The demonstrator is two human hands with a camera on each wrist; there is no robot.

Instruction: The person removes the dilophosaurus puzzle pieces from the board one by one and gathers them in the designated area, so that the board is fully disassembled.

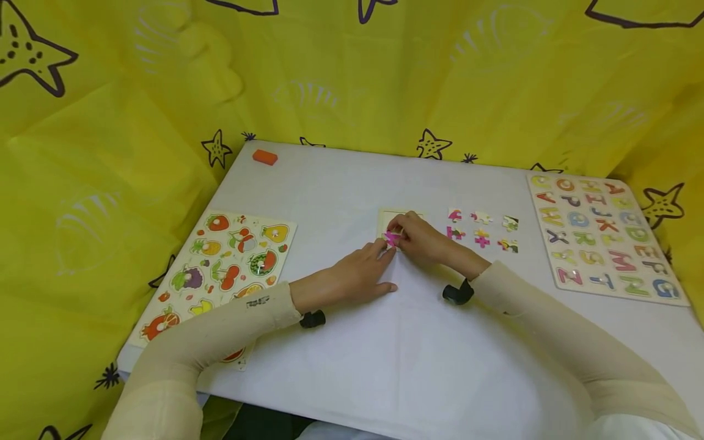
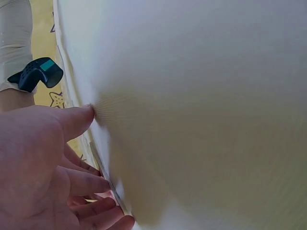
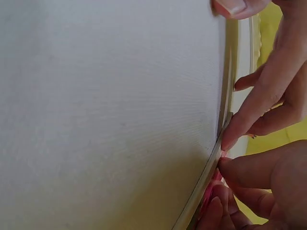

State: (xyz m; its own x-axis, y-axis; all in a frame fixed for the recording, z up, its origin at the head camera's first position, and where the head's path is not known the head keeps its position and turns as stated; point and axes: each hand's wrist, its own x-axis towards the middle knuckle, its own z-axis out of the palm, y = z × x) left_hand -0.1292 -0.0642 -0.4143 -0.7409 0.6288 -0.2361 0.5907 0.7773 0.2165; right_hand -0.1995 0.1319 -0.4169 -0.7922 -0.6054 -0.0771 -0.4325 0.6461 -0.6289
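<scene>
A small square puzzle board (image 1: 387,215) with a raised rim lies mid-table, partly covered by both hands. My right hand (image 1: 420,238) pinches a pink jigsaw piece (image 1: 391,238) at the board's near left corner. In the right wrist view, the right thumb and fingers close on pink (image 3: 208,194) beside the rim. My left hand (image 1: 352,275) touches the board's near edge with fairly straight fingers, its thumb apart from them on the cloth. Right of the board, several loose jigsaw pieces (image 1: 481,238) lie in two rows. The hands hide much of the board's inside.
On the left lies a fruit peg board (image 1: 225,256), partly under the left sleeve. An alphabet board (image 1: 605,238) lies on the right. An orange block (image 1: 265,157) sits at the far left corner. A yellow curtain (image 1: 352,79) hangs behind the white-covered table (image 1: 352,366).
</scene>
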